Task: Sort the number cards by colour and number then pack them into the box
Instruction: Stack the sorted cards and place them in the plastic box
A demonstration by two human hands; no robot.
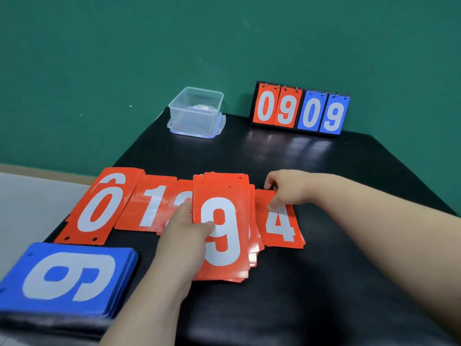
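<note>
Reds mid-sort: left hand (184, 228) grips the 9-topped stack (222, 245), right hand (287, 188) pinches the 4 card (282, 228) flat on the table (324, 161) — best laid in order, edges squared; box (197, 113) stands behind.

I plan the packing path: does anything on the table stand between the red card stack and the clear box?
Nothing visible does: bare table lies between the red card stack and the clear box; the scoreboard stands aside.

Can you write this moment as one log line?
left hand: holds red 9 stack | right hand: pinches red 4 card | blue stack: near left | box: far side
</note>
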